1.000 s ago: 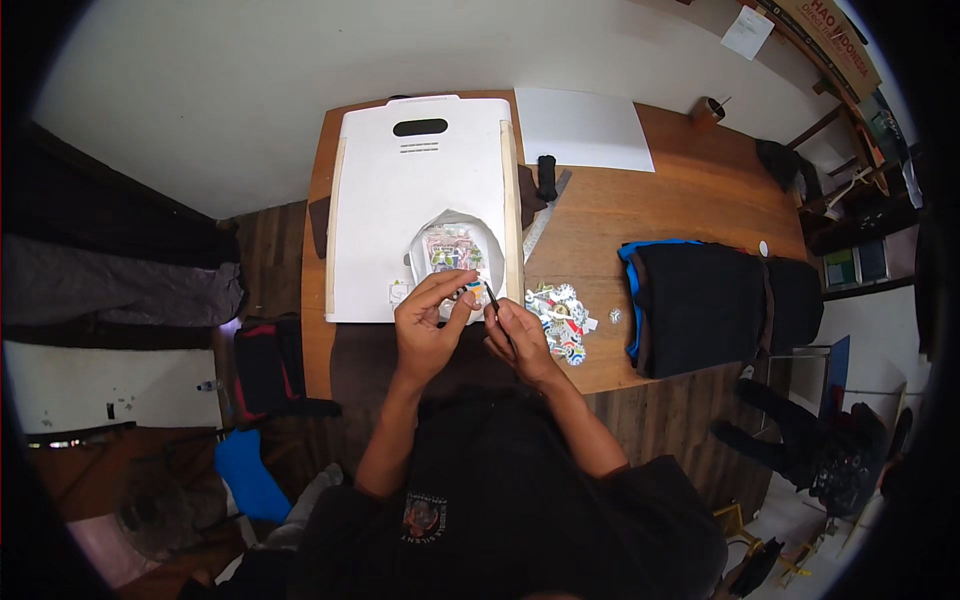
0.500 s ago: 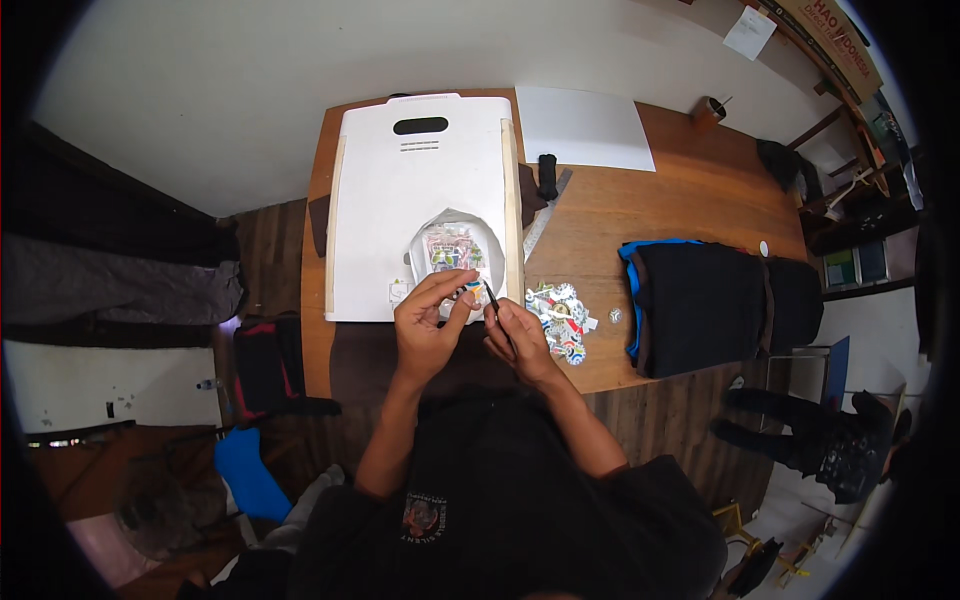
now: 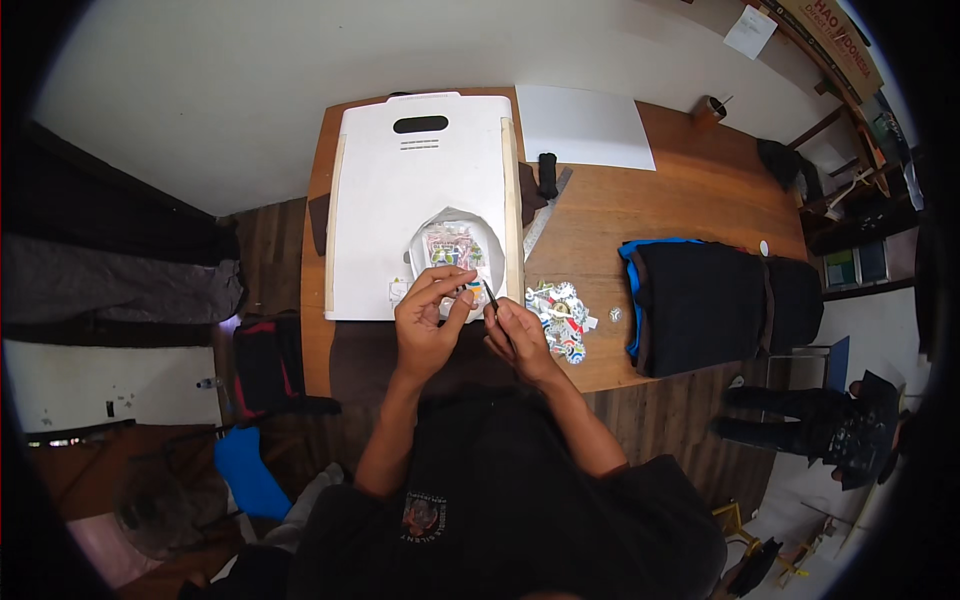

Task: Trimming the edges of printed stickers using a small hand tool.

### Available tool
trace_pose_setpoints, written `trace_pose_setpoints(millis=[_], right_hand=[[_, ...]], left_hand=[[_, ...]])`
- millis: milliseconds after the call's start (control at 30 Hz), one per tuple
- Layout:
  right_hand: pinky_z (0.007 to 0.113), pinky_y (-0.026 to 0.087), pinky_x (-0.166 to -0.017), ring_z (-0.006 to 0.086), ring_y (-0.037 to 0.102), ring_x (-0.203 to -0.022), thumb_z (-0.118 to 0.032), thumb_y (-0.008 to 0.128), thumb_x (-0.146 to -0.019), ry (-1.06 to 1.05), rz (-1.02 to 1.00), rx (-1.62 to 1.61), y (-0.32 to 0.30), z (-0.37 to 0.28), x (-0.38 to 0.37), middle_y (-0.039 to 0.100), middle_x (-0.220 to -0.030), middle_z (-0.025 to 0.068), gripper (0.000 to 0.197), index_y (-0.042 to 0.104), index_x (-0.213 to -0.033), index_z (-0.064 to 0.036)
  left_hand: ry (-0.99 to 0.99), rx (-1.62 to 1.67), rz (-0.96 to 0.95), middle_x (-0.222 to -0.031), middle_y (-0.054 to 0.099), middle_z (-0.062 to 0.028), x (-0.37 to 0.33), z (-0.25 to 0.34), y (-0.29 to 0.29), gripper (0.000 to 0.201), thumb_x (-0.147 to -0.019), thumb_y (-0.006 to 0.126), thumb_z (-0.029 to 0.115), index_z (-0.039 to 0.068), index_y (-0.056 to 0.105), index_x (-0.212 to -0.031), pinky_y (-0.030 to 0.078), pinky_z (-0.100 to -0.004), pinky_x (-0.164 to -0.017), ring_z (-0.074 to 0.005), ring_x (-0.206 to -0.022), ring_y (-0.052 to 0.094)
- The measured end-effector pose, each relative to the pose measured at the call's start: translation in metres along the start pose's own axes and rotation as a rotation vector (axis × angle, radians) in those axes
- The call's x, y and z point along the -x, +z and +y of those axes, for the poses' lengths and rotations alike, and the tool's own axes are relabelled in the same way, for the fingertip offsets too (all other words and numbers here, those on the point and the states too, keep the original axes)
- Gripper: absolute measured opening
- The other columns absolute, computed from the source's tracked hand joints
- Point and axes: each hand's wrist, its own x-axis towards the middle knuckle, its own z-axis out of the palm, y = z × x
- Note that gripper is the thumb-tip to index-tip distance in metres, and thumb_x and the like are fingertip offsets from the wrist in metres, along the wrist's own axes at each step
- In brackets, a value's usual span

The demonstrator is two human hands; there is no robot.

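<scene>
Over the lower right of a white board (image 3: 425,190), my left hand (image 3: 428,318) is closed, thumb and fingertips drawn together. Anything pinched there is too small to make out. Close beside it, my right hand (image 3: 522,340) grips a thin dark pointed tool (image 3: 490,293), its tip up near the left fingertips; its exact kind is unclear. Just beyond both hands lies a round white container (image 3: 494,247) with an uneven rim, holding colourful printed pieces (image 3: 455,243) in clear plastic. My fingers partly cover it. A heap of cut-out printed stickers (image 3: 562,320) rests right of my right hand.
Folded black cloth (image 3: 705,310) is stacked on the wooden table (image 3: 600,215) at right. A metal ruler (image 3: 546,215), a black rolled item (image 3: 547,176) and a white sheet (image 3: 585,128) lie behind. Another person (image 3: 840,430) stands far right beyond the table.
My hands stay almost in the same place, with only slight finger movement. The other person at far right has shifted posture and now holds a dark, flat item.
</scene>
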Motion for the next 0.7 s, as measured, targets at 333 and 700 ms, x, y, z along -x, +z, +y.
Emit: trace_pose_setpoints(millis=[333,700], right_hand=[[0.021,0.021,-0.044,0.0030,0.024,-0.043,-0.034,0.042,-0.106,-0.052,-0.041,-0.046,0.0022,-0.0046,0.0010,0.032,-0.056,-0.0072,0.032,0.051,-0.093,-0.0069],[0.021,0.022,-0.043,0.0034,0.024,-0.043,-0.034,0.042,-0.106,-0.014,-0.008,-0.009,0.0041,-0.0067,0.0011,0.032,-0.056,-0.0067,0.031,0.051,-0.093,-0.0066]], left_hand=[[-0.017,0.099,0.087,-0.105,0.061,-0.0115,0.0002,-0.0013,-0.0010,0.021,-0.087,0.062,-0.013,-0.009,0.068,-0.107,0.052,-0.0236,-0.082,-0.0145,-0.095,0.061],[0.006,0.081,0.055,-0.106,0.062,-0.0122,-0.0013,0.0013,0.0055,0.024,-0.087,0.064,-0.013,-0.010,0.068,-0.110,0.054,-0.0246,-0.083,-0.0160,-0.093,0.065]])
